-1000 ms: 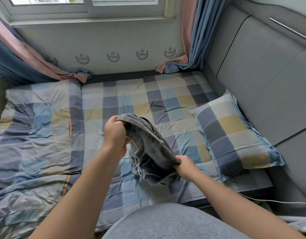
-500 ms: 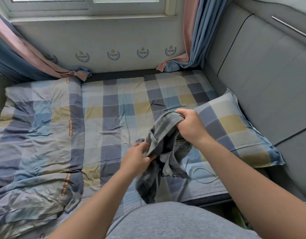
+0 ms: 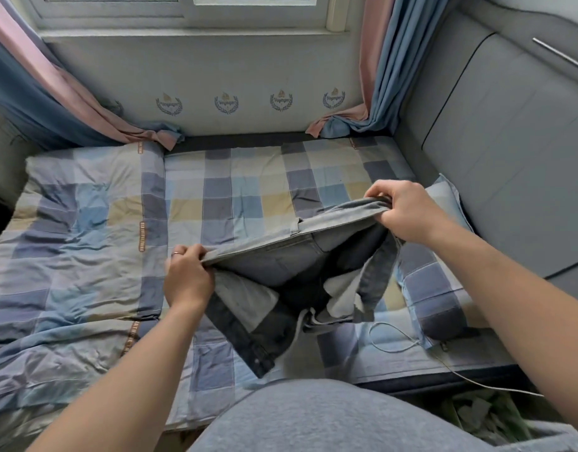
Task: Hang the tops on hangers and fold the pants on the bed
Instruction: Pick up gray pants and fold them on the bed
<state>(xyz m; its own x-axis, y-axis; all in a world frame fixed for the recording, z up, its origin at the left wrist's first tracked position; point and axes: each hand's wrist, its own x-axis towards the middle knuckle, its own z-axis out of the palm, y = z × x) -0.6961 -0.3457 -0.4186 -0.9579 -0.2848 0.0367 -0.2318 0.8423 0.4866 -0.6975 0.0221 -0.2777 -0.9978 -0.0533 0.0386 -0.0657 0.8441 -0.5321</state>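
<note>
A pair of grey denim shorts [image 3: 294, 256] hangs stretched by its waistband above the checked bed [image 3: 248, 190]. My left hand [image 3: 186, 275] pinches the waistband's left end, lower and nearer to me. The right end is gripped by my right hand [image 3: 401, 210], which is higher and above the pillow's edge. The shorts' dark inside and white pocket linings face me, and the lower hem droops toward the mattress.
A checked pillow [image 3: 434, 288] lies at the right against the grey padded headboard [image 3: 509, 151]. A folded checked duvet [image 3: 69, 243] covers the bed's left half. A thin white cable [image 3: 398, 344] curls near the front edge. Curtains [image 3: 375, 93] hang at both window corners.
The bunched shorts have been pulled open. My hands moved apart along the waistband, the left going left and the right going up and right, so the garment now spreads out flat between them.
</note>
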